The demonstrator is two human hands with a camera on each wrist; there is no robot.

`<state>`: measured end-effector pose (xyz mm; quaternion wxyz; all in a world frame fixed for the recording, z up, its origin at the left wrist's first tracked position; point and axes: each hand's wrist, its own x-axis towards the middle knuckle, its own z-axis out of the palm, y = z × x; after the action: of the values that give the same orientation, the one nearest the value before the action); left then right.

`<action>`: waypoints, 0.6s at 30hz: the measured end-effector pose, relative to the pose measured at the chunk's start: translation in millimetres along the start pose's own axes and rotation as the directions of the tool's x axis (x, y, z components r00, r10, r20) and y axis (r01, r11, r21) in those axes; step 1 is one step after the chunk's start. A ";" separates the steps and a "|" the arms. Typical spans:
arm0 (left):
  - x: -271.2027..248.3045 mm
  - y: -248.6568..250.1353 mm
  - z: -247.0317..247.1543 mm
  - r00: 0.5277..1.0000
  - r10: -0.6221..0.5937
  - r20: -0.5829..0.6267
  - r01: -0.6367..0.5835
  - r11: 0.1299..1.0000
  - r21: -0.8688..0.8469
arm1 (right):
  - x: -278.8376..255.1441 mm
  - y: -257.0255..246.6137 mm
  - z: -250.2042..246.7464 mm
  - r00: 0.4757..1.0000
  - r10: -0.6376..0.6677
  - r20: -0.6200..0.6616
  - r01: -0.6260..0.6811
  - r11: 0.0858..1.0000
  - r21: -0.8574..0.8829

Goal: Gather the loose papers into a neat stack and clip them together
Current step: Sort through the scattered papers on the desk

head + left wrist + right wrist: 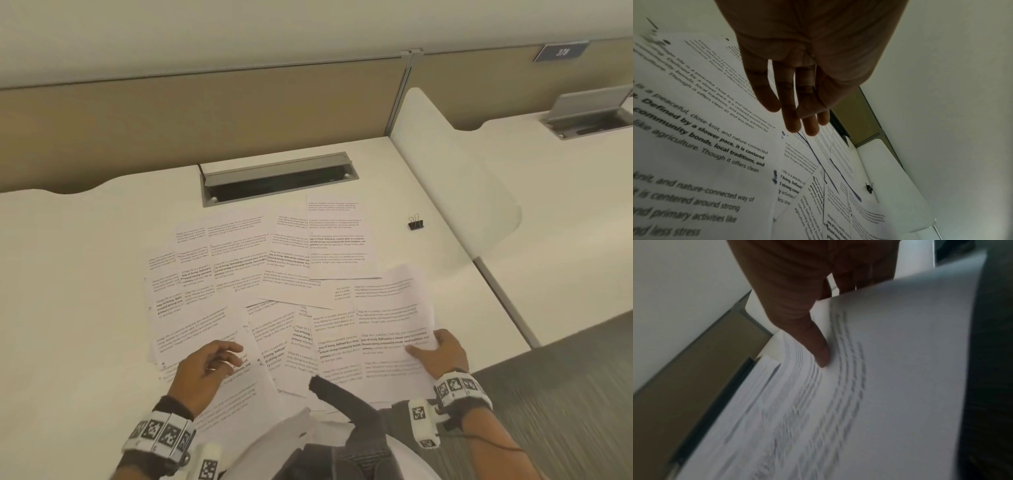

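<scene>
Several printed white papers [274, 274] lie scattered and overlapping across the white desk [85, 274]. My right hand [435, 349] pinches the right edge of one sheet [394, 318], thumb on top and fingers underneath; the right wrist view shows the thumb [820, 353] pressing that lifted, curved sheet [900, 369]. My left hand [219, 359] hovers over the near-left papers [705, 129] with fingers [791, 116] straight and relaxed, holding nothing. A black binder clip [415, 223] stands on the desk to the right of the papers, and it shows small in the left wrist view as well, clip [869, 187].
A grey cable hatch [277, 178] is sunk into the desk behind the papers. A tan partition [205, 113] runs along the back. A white divider panel [455, 192] borders the desk's right side. A dark chair armrest [339, 401] sits at the near edge.
</scene>
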<state>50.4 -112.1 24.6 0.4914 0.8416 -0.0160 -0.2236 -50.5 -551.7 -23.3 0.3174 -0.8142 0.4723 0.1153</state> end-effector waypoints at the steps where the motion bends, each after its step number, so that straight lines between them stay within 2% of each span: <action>1: 0.7 0.1 -0.2 1.000 0.006 -0.004 -0.006 1.000 -0.003 | 0.4 -0.2 -3.6 1.000 0.010 -0.004 -0.009 0.999 0.052; 4: 0.7 1.4 -1.8 1.000 0.014 0.003 -0.013 1.000 -0.011 | -1.6 1.0 -21.7 1.000 -0.012 -0.003 0.013 0.976 0.217; 8: -0.3 7.8 -4.4 0.999 0.041 0.009 -0.040 0.997 -0.063 | -20.1 -3.9 -66.5 0.988 -0.146 -0.059 0.156 0.953 0.259; 13: 4.1 31.0 -8.9 0.996 0.080 0.030 -0.073 0.982 -0.172 | -50.6 -32.4 -125.8 0.963 -0.268 -0.023 0.242 0.825 0.511; 15: 10.1 42.1 -8.7 0.995 0.085 0.046 -0.072 0.969 -0.236 | -54.7 -53.0 -127.8 0.952 -0.305 0.027 0.223 0.749 0.624; 18: 22.4 60.8 -4.6 0.994 0.038 0.106 0.013 0.897 -0.443 | -54.8 -87.5 -97.9 0.926 -0.361 0.108 0.185 0.685 0.704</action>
<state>84.1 -145.3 69.1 0.6695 0.6938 0.0022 -0.2652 -16.7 -544.0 114.7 0.6617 -0.6816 0.3118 -0.0183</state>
